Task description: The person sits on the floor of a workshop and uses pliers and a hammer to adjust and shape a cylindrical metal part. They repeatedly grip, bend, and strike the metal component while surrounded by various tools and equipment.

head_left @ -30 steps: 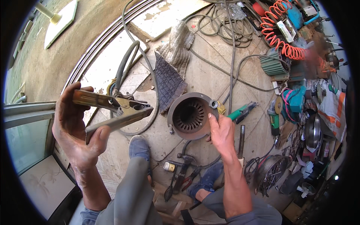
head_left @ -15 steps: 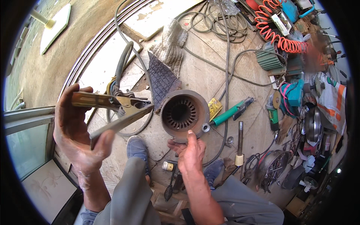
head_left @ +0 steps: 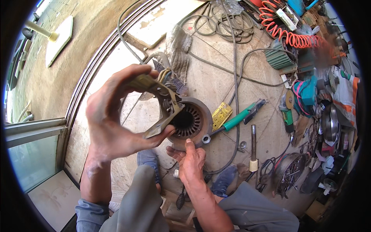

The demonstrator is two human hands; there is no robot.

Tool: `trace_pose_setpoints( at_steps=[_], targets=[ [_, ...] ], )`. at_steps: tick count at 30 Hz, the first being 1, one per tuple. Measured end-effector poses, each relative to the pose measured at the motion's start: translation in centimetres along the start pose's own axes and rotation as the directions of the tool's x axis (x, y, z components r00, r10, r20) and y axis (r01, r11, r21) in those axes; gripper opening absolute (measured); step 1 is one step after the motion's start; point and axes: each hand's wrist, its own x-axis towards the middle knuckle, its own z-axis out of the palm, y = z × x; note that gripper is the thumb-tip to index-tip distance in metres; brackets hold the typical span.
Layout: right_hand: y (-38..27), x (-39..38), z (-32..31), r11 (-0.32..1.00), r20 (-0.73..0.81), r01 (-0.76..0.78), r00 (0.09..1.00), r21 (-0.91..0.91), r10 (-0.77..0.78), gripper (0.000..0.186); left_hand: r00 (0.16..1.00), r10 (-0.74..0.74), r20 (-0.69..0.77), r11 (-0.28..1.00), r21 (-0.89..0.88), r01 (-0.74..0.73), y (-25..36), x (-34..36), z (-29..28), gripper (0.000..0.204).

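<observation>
The left hand (head_left: 106, 112) grasps a metal spring clamp (head_left: 165, 123), its grip wrapped around both handles. The right hand (head_left: 193, 160) grasps the near wall of a round metal housing (head_left: 206, 116), thumb uppermost. The housing lies ahead of the feet, mouth up, with the clamp overlapping its left side in view; contact between the two cannot be confirmed.

The step in hand appears to be aligning the clamp with the housing rim. Squeeze the handles evenly, place one jaw on each side of the wall, and release slowly. Select a clean, flat section; avoid the inner slots and the side lug (head_left: 206, 139). Keep the right thumb outside the bite. Brace the housing against twisting.

Observe clearances. A yellow box (head_left: 221, 115) and a green-handled tool (head_left: 239, 119) bound the right side; a long cable (head_left: 236, 96) runs beyond them. A quilted cloth (head_left: 178, 50) bounds the far side. Approach from the left.
</observation>
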Motion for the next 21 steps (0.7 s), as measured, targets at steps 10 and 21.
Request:
trace_pose_setpoints(
  at_steps=[10,21],
  targets=[
    [-0.2,0.0,-0.1,1.000,0.022,-0.006,1.000,0.016,0.005,0.033,0.978,0.048,0.201,0.989,0.129,-0.075,-0.2,2.4,1.9,0.084],
    [-0.4,-0.1,0.1,0.999,0.013,-0.020,1.000,0.038,0.020,0.030,0.960,0.094,0.263,0.979,0.150,-0.136,0.3,3.4,2.6,0.077]
  ],
)
